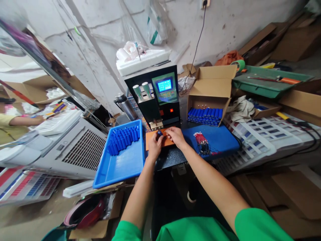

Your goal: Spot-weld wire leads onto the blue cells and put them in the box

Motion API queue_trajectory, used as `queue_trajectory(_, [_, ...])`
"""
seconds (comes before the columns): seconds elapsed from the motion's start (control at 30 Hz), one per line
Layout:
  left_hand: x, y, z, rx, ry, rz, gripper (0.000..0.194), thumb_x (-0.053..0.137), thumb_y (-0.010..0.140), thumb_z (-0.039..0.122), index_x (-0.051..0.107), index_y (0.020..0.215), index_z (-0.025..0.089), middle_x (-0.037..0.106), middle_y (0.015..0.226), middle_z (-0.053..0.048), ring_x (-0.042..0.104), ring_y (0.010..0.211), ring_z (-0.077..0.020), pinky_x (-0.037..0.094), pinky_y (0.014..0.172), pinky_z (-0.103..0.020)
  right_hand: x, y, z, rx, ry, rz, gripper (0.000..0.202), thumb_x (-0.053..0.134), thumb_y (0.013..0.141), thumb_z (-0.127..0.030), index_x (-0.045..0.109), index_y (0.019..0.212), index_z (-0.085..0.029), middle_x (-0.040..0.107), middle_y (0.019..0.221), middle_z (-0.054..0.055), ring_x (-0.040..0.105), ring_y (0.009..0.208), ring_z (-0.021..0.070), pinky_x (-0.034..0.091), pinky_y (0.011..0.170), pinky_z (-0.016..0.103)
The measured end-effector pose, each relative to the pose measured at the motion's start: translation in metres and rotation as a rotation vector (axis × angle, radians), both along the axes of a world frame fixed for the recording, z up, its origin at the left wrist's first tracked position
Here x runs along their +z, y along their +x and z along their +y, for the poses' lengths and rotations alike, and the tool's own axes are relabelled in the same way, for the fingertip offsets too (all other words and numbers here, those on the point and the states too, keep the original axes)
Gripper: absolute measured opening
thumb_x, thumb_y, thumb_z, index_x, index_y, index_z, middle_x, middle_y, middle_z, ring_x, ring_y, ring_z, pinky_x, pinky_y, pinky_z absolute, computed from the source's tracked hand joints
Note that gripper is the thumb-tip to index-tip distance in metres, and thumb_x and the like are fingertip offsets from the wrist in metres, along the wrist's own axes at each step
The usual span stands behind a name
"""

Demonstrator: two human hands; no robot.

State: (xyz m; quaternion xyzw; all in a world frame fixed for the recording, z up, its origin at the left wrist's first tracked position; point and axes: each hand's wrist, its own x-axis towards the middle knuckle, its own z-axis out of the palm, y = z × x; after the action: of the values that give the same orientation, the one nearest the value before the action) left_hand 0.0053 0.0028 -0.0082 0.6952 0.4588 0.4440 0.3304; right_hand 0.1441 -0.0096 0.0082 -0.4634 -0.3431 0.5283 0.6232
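My left hand point(155, 144) is closed round a blue battery cell point(159, 133), just under the electrode tips of a black spot welder point(165, 115). An orange plate point(150, 140) lies beneath the hands. Close by on the right, my right hand point(176, 136) has its fingers pinched together; what they hold is too small to make out. Red and black wire leads point(200, 139) lie bundled on a blue pad point(220, 138) to the right. On the left, a blue tray point(125, 167) carries many blue cells point(122, 140).
A cardboard box point(213, 78) of blue cells stands behind the pad. A steel flask point(126, 106) is left of the welder, and a foam slab point(144, 62) rests on top. An air cooler point(77, 147) stands left of the tray. Another person's arm point(27, 120) shows at far left.
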Motion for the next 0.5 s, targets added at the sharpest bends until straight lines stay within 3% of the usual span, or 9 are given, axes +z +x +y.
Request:
queue_trajectory(0.2, [0.0,0.001,-0.002,0.025,0.035,0.021,0.019,0.057,0.089,0.029,0.066,0.1,0.017,0.069,0.086,-0.003,0.061,0.075,-0.0149,0.047,0.073,-0.025,0.001,-0.01,0.005,-0.013,0.032,-0.008,0.026,0.068,0.065,-0.041,0.056,0.06,-0.018,0.054,0.051,-0.003,0.046,0.045,0.0081,0.031,0.043,0.02])
queue_trajectory(0.5, [-0.009,-0.001,0.004,0.045,0.059,0.076,0.024,0.056,0.091,0.029,0.065,0.11,0.018,0.071,0.093,-0.006,0.065,0.081,-0.0175,0.048,0.074,-0.027,-0.012,-0.017,0.016,-0.065,0.09,-0.296,0.026,0.061,0.073,-0.046,0.059,0.067,-0.02,0.059,0.053,-0.001,0.056,0.051,0.0143,0.04,0.048,0.023])
